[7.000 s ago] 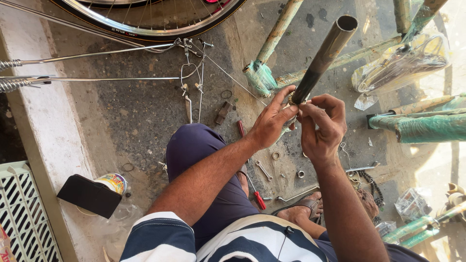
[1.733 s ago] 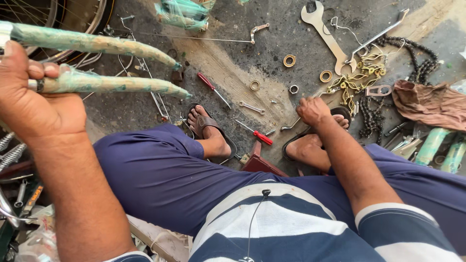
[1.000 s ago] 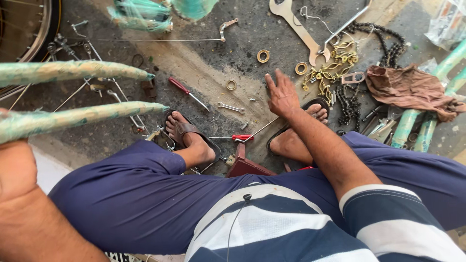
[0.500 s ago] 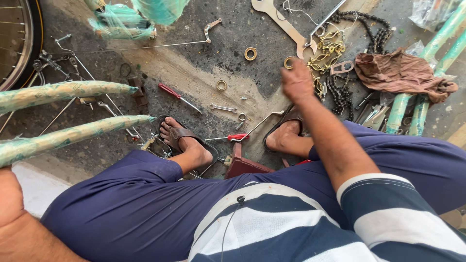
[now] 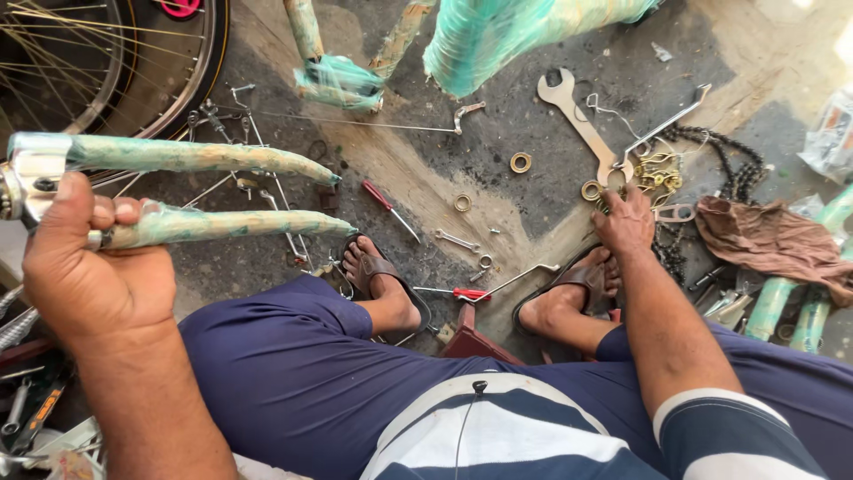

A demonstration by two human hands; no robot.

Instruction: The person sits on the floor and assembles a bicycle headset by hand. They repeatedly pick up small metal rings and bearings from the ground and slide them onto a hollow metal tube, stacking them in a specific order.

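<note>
**Fork in the left hand, right hand among rings on the floor**

A wheel (image 5: 107,62) lies at the top left, its spokes and rim partly out of frame. Wrapped frame tubes (image 5: 498,36) cross the top of the view, and more wrapped tubes (image 5: 782,307) lie at the right edge beside a brown rag (image 5: 773,244).

The fork (image 5: 195,191), wrapped in greenish film, is held up at the left, above the floor, its two blades pointing right toward the person's left foot. The left hand (image 5: 89,276) grips it near the crown, fingers (image 5: 115,213) clamped around the lower blade.

A big spanner (image 5: 582,124) lies on the floor (image 5: 426,169), pointing down toward a heap of brass rings and a dark chain (image 5: 711,156). The right hand (image 5: 626,222) reaches to that heap, just below the spanner's lower end; its fingers rest spread on the small parts, and I cannot tell whether they pinch anything.

Smaller still: a red screwdriver (image 5: 388,206) near the left foot, and a loose ring (image 5: 521,162) well clear of the hand.
</note>
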